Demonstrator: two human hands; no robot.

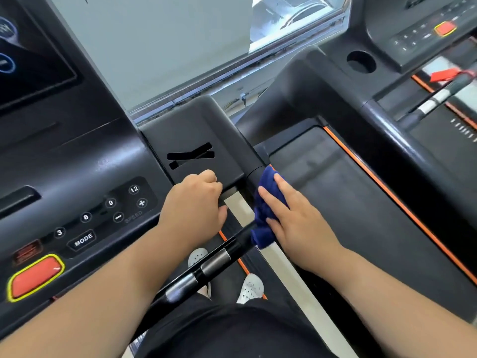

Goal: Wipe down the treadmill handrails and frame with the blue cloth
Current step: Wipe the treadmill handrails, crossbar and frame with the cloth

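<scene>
A black handrail [206, 264] with silver sensor bands runs from the lower left up to the treadmill's side frame block [193, 135]. My right hand [296, 218] presses a bunched blue cloth [268, 202] against the rail's upper end, fingers flat over the cloth. My left hand [196, 202] is curled into a loose fist at the lower edge of the frame block, just left of the cloth; whether it grips the edge is hidden.
The console [77, 202] with speed buttons and a red stop button [36, 277] lies to the left. A second treadmill [387, 104] with a cup holder stands to the right. My white shoes [251, 288] rest on the deck below the rail.
</scene>
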